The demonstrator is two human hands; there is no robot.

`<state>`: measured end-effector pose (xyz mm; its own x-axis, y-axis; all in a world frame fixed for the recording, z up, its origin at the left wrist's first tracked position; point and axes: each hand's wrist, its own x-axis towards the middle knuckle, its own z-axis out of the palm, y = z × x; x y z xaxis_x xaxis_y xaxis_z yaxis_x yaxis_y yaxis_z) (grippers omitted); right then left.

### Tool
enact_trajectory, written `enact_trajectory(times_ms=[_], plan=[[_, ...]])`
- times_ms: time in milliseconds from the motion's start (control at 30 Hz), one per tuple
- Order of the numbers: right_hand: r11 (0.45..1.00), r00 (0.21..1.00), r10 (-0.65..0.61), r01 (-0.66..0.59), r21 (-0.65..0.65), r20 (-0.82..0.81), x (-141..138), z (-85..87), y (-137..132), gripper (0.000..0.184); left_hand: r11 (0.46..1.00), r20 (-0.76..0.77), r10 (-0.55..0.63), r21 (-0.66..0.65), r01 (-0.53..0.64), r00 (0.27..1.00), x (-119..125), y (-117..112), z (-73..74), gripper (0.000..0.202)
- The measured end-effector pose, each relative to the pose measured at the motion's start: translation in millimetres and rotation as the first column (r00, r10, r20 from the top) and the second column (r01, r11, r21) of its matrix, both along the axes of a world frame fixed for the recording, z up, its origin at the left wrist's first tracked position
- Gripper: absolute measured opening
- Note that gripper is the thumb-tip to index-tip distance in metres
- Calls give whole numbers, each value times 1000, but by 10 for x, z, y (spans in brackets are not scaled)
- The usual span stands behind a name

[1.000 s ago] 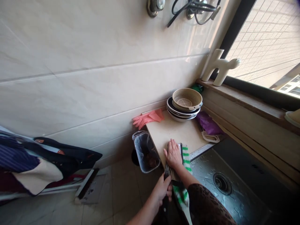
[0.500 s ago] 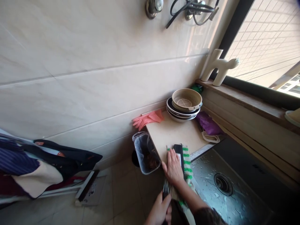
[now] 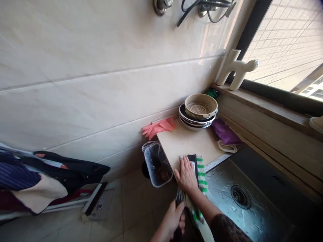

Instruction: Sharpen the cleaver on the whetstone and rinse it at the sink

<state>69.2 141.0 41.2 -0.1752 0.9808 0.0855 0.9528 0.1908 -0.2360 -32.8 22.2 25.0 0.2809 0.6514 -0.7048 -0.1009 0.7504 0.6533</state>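
My right hand (image 3: 187, 174) lies flat, fingers stretched out, pressing down on a long dark blade-like tool (image 3: 179, 196). The tool rests on a black flat block (image 3: 193, 159), which sits on a green-and-white striped cloth (image 3: 202, 174) at the front edge of the beige counter (image 3: 186, 141). My left hand (image 3: 173, 220), at the bottom of the view, is closed round the tool's dark handle. Most of the tool is hidden under my right hand.
A clear bin (image 3: 156, 164) with dark scraps stands beside the counter's left edge. Pink gloves (image 3: 158, 127), stacked bowls (image 3: 196, 121) topped by a beige colander (image 3: 200, 106) and a purple cloth (image 3: 224, 131) sit farther back. A wet steel sink (image 3: 239, 198) lies to the right.
My right hand slid back toward me along the block, uncovering its far black end. My left hand drew back with the handle. Since half a second ago both have barely moved.
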Motion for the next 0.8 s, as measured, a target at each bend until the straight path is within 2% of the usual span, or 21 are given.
enact_trajectory(times_ms=[100, 300, 467, 533, 667, 800], plan=[[999, 999, -41, 41, -24, 15, 13, 69, 116, 63, 1000, -9, 1, 14, -1, 1000, 19, 138, 32, 84], [999, 1000, 16, -16, 32, 9, -21, -45, -100, 65, 999, -49, -23, 24, 24, 999, -18, -99, -123, 81], [999, 1000, -19, 19, -47, 11, -5, 74, 163, 61, 999, -31, 40, 5, -40, 999, 61, 158, 4, 70], [999, 1000, -13, 14, -50, 9, -17, 74, 117, 61, 1000, -27, 30, 5, -30, 999, 35, 116, 6, 70], [999, 999, 36, -36, 9, -4, -50, -16, -103, 65, 999, -60, -17, 48, 20, 998, -34, -100, -78, 75], [999, 1000, 28, -28, -31, 7, -36, 49, 97, 62, 999, -57, 52, -4, -52, 997, 38, 95, 2, 71]])
